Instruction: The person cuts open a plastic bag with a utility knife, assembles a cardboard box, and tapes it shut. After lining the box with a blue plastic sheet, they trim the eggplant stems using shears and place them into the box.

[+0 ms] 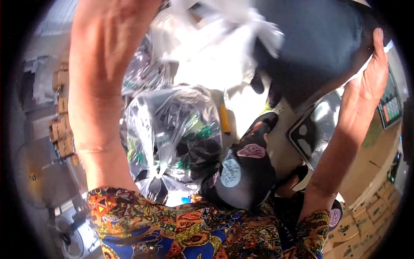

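Head view. A large, smooth, blue-black sheet-like piece (319,47) with a pale right edge stands at the far right, beside blurred white translucent plastic film (215,39). The right hand (374,73) meets its right edge, thumb uppermost; the other fingers are hidden, so whether this grip is clamped or loose cannot be told. The left forearm (97,86) leaves the far side of the frame, its hand unseen.

Handling (judged): the dark piece appears flexible and slippery rather than fragile; its weight is uncertain. The right edge offers the surest hold, with support opposite. The film seems light, soft and easily torn.

Surroundings: a knotted clear plastic bag with dark and green contents (177,121) rests left of the knee in dark printed trousers (246,177). A yellow strip (224,118) lies on pale floor; cardboard boxes (62,134) stand left, patterned brown cartons (366,220) near right.
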The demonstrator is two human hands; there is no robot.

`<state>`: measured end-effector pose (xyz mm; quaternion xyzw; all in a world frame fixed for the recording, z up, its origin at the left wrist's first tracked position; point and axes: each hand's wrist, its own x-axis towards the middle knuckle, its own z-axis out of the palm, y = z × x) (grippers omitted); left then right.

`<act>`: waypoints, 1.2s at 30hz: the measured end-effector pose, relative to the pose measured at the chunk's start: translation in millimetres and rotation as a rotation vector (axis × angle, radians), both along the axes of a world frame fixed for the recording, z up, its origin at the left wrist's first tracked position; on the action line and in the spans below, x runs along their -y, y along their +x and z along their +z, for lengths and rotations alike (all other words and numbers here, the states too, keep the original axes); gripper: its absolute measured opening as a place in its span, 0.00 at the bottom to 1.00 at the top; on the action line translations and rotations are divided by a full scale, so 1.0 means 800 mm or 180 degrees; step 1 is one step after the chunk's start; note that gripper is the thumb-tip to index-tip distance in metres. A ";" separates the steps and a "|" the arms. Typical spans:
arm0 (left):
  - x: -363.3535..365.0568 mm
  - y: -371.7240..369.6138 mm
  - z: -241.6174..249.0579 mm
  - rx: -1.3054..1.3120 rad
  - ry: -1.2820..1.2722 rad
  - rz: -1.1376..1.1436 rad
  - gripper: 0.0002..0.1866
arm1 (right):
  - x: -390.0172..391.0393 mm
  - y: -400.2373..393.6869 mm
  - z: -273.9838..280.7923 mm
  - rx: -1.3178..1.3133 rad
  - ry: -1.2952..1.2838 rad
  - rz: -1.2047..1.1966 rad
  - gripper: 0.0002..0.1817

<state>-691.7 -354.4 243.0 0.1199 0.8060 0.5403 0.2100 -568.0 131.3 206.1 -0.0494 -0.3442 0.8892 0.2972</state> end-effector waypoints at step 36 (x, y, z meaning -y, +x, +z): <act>-0.208 0.047 0.140 0.0015 0.2752 -0.0705 0.34 | 0.225 -0.029 -0.083 0.0908 0.4206 -0.0937 0.13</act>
